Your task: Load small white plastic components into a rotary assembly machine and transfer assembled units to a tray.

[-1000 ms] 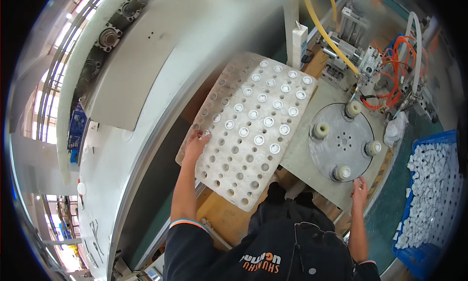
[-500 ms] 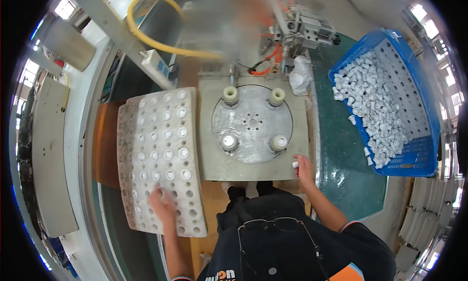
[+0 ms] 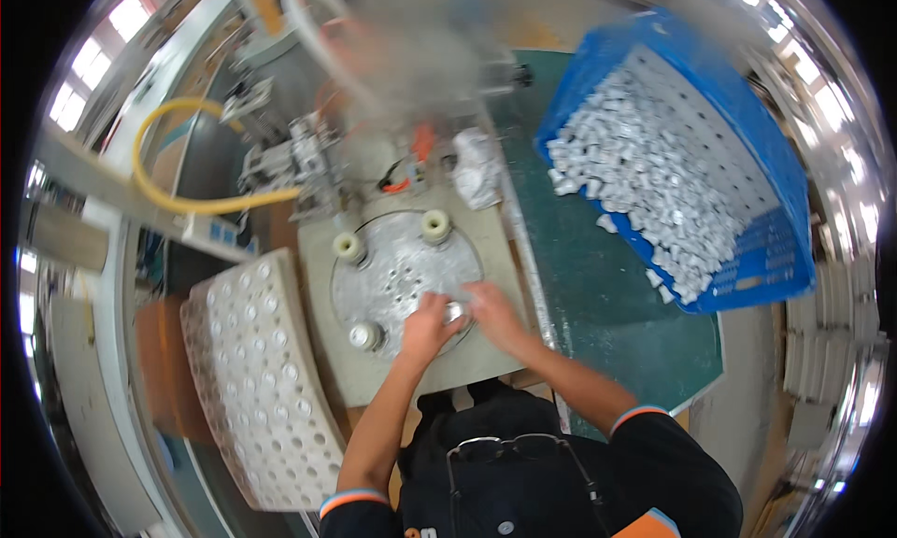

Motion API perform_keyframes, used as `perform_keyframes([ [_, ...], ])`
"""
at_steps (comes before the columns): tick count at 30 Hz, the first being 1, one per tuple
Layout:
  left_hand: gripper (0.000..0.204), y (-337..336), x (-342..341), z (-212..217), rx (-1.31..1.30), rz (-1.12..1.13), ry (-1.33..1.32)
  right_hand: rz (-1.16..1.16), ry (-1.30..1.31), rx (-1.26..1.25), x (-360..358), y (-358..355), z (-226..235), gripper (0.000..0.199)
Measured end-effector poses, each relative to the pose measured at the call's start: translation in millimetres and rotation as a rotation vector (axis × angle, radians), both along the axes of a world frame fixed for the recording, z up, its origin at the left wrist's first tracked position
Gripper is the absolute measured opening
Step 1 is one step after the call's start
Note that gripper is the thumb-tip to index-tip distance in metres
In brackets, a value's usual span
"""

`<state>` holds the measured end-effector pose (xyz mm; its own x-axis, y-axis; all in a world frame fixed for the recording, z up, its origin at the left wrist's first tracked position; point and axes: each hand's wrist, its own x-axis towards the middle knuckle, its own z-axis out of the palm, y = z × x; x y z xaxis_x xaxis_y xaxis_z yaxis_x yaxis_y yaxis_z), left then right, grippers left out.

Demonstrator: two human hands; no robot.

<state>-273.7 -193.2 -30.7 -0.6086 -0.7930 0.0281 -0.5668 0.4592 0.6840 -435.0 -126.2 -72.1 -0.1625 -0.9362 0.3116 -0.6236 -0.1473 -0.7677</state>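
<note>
Both hands meet at the front right holder of a round metal turntable. A small white cap-like part sits at that holder, its round top facing up. My left hand is closed, with thumb and fingertips pinching at the left side of this part. From the right, my right hand comes close to the same part. Its fingers are blurred, so whether it grips anything does not show. Another white part stands in the front left holder. Two cream ring-shaped holders at the back show open centres.
A pale tray with rows of holes, many filled with white parts, lies left of the turntable. On the green table at right, a blue crate is heaped with small white parts. Behind stand metal clamps and a yellow hose.
My left hand has left the tray and come to the turntable. My right hand, which held a small white part by the table edge, has moved in beside it. The view has shifted right.
</note>
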Motion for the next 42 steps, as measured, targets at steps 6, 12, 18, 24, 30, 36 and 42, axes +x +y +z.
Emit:
perform_keyframes([
  [6,0.026,11,64,36,-0.090,0.248,0.020,0.262,0.385,0.021,37,0,-6,0.038],
  [12,0.019,65,103,31,0.248,0.351,-0.179,0.162,0.262,-0.021,2,11,18,0.041],
  [18,0.016,100,98,31,0.344,0.469,-0.108,-0.754,0.687,0.321,-238,-3,12,0.042],
  [24,0.019,96,90,36,0.303,0.531,-0.024,-0.410,0.600,0.450,-253,5,0,0.015],
  [30,0.019,94,86,34,0.366,0.508,0.037,-0.062,-0.064,0.151,-69,12,3,0.019],
  [36,0.015,91,98,29,0.317,0.369,0.082,0.016,0.118,-0.046,15,22,-19,0.028],
  [42,0.011,89,101,20,0.378,0.371,0.110,-0.200,0.204,0.125,-31,58,-2,0.044],
])
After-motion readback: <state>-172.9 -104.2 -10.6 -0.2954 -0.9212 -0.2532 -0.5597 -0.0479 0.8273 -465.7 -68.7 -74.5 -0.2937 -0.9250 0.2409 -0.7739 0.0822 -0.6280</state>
